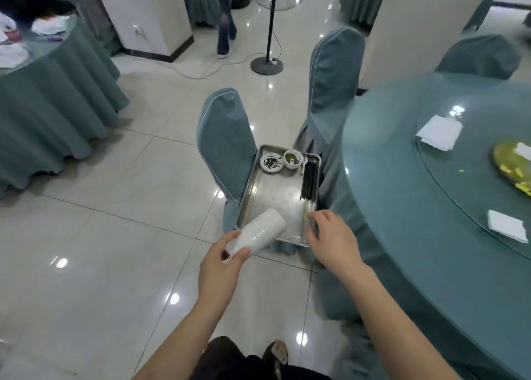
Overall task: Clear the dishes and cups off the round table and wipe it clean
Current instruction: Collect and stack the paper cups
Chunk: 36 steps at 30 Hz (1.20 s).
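- far left: a second draped table (pixel 54 92) with a teal cloth; white items on its top, too blurred to identify.
- upper centre: a standing fan (pixel 268 34) on a round base on the tiled floor, cable trailing left; the legs of another person (pixel 227 20) just beside it.
- left hand (pixel 221 260): fingers and thumb curled round the base end of a stack of white cups (pixel 260 233). stack is tilted, its far end over the near left corner of the metal tray (pixel 275 195); whether it touches the tray cannot be told.
- centre: tray rests on the seat of a covered chair (pixel 224 138). at its far end, a small white dish (pixel 271 163) with dark scraps and, just beside it, a white bowl (pixel 292 158) with green residue. a white spoon (pixel 304 164) and dark chopsticks (pixel 309 179) lie along the tray's right side.
- right hand (pixel 330 237): at the tray's near right corner, fingers loosely curved and spread, holding nothing; fingertips at the rim.
- behind the tray: a second covered chair (pixel 333 83), taller in view.
- right: the round table (pixel 402 207) with a glass turntable (pixel 459 184). on it: two white napkins (pixel 439 132), one far, one near, and a plate (pixel 511 161) with yellow-green leftovers at the frame edge.
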{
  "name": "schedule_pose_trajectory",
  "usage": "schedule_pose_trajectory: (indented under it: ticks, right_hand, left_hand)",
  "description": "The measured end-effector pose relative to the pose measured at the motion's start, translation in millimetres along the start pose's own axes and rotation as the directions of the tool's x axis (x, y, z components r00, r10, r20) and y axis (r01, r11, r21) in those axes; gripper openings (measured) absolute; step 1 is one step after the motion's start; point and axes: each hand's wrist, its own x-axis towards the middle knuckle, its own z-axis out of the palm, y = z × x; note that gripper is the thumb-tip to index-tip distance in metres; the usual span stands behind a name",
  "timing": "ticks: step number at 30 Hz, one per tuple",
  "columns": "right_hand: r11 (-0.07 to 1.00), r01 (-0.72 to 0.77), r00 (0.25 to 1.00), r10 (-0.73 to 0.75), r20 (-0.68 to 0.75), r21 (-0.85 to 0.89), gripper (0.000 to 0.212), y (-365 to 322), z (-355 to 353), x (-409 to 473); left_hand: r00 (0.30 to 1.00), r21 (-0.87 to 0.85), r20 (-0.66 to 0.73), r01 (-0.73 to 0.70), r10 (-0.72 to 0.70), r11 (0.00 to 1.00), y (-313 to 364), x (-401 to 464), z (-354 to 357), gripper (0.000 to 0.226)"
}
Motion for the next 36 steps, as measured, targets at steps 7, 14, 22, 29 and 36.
schedule_pose_trajectory:
  ticks: [7,14,22,29,36]
  right_hand:
    - [0.996,-0.080,0.996,0.082,0.047,-0.038,0.028,26,29,125]
    - [0.972,-0.230,0.970,0.233,0.075,-0.041,0.026,39,46,241]
    - [0.939,-0.341,0.930,0.343,0.135,-0.035,0.020,72,108,340]
    - [0.928,-0.372,0.909,0.365,0.202,0.000,0.022,138,195,404]
    - [0.903,-0.429,0.884,0.413,0.218,0.030,0.026,196,271,431]
  left_hand:
    - [0.996,-0.021,0.070,0.063,-0.061,0.998,18,151,42,0.034]
    - [0.978,0.080,0.193,0.060,-0.075,0.995,53,317,88,0.033]
    - [0.940,0.231,0.296,0.103,-0.171,0.968,13,442,166,0.035]
    - [0.923,0.306,0.221,0.242,-0.316,0.921,-80,521,238,0.039]
    - [0.914,0.280,0.132,0.336,-0.383,0.899,-187,563,327,0.039]
